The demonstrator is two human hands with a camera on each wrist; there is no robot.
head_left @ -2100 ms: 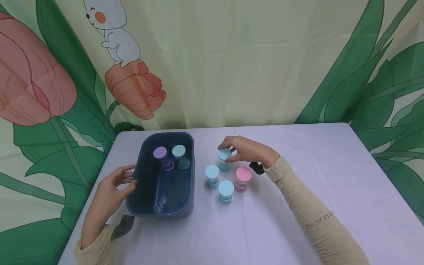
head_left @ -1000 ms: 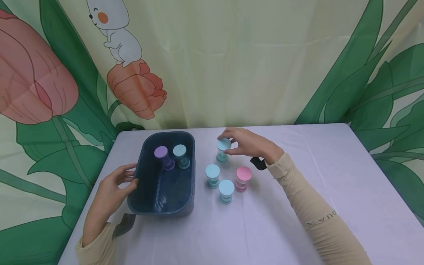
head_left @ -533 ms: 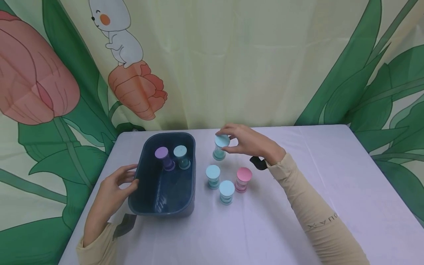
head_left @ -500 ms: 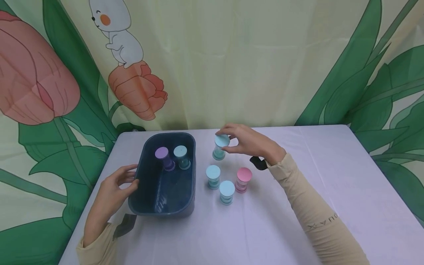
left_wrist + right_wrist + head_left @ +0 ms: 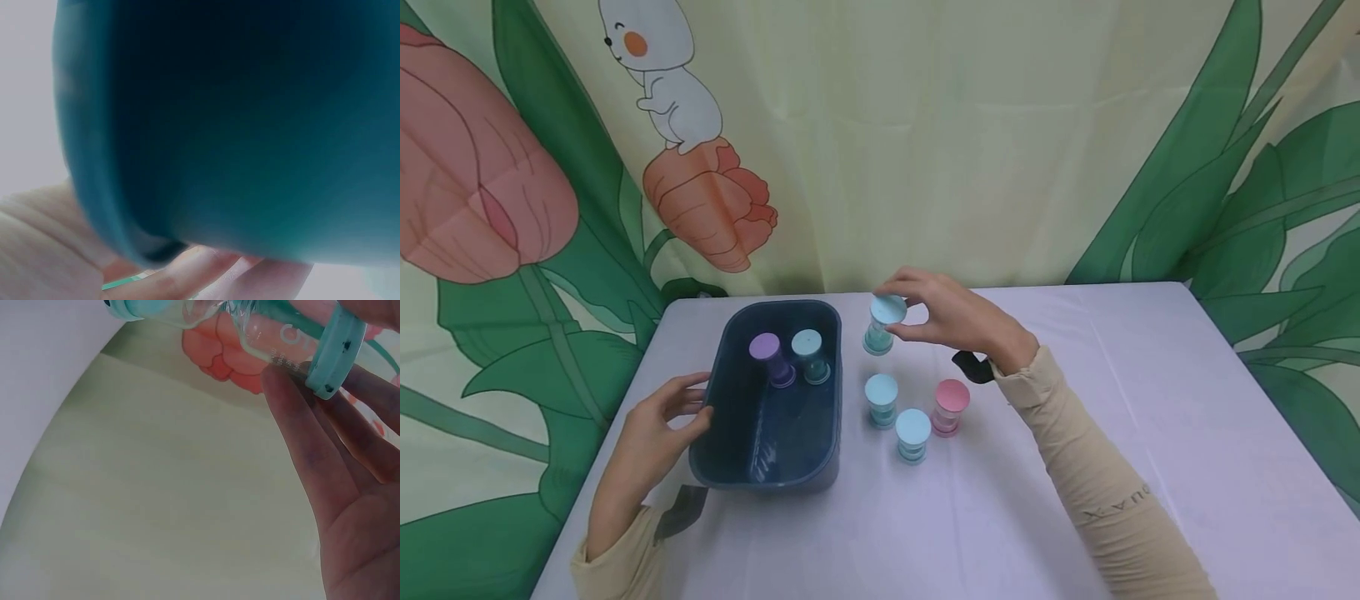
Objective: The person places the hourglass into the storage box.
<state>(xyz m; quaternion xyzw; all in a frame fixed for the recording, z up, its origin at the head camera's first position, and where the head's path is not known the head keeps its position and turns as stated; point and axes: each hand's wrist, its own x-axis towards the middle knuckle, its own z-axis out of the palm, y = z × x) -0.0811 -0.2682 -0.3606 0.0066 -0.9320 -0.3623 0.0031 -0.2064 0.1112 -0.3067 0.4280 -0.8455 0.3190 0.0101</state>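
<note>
My right hand (image 5: pixel 951 312) pinches a light-blue hourglass (image 5: pixel 888 310) by its upper cap, thumb on one side and fingers on the other. The hourglass is tilted a little, right of the dark blue bin. In the right wrist view its clear body and a printed 5 on the glass (image 5: pixel 290 337) show. My left hand (image 5: pixel 651 433) rests against the bin's (image 5: pixel 831 475) left side, thumb and fingers at the rim. The left wrist view shows fingers (image 5: pixel 181 275) along the bin's outer wall. Inside the bin stand a purple hourglass (image 5: pixel 765 347) and a light-blue one (image 5: pixel 807 342).
On the white-covered table (image 5: pixel 1037 533) stand two light-blue hourglasses, one nearer the bin (image 5: pixel 882 390) and a front one (image 5: pixel 913 428), beside a pink hourglass (image 5: pixel 952 396). A patterned curtain (image 5: pixel 925 167) hangs behind the table's back edge.
My right hand has lifted the light-blue hourglass from beside the others and carried it up and left, closer to the bin. My left hand and the bin have stayed in place.
</note>
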